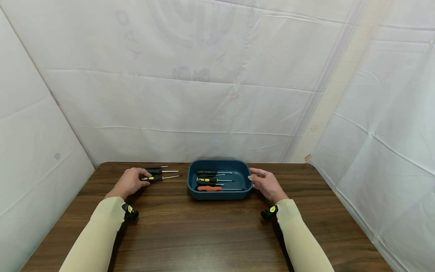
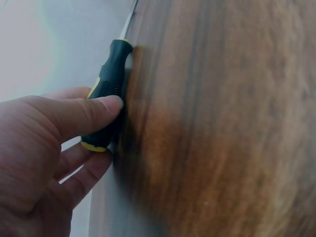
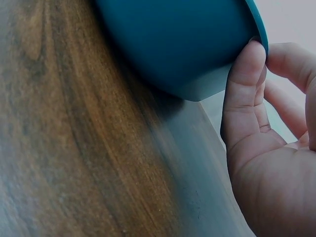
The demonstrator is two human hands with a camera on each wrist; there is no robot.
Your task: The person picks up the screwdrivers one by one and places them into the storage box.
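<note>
screwdrivers (image 1: 159, 174): 3 on table | 4 in tray (image 1: 192, 189) | left hand (image 1: 129, 183) holds 1

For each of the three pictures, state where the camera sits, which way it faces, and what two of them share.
Head: looks forward and down at the table; both hands and sleeved forearms show.
Left wrist: low by the table, faces the left hand gripping a black-yellow screwdriver.
Right wrist: low, faces the right hand at the blue tray's rim.
Shared: head and left wrist show that screwdriver.
</note>
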